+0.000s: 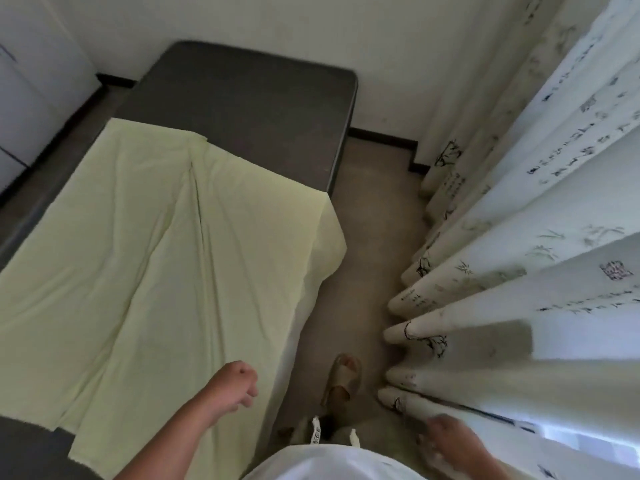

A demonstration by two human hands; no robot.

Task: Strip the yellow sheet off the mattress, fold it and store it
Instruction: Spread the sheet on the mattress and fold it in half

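The yellow sheet (149, 258) is spread rumpled over the near part of the dark mattress (249, 109), its left side cut off by the frame edge. Above its near edge the left hand (235, 386) is held loosely curled, nothing gripped. The right hand (446, 441), beside the curtain (519, 271), is too blurred for its state to be told.

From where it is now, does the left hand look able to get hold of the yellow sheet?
Probably yes. The left hand hovers loosely curled and empty directly over the yellow sheet near the mattress edge, with nothing between them; only a short drop looks needed.
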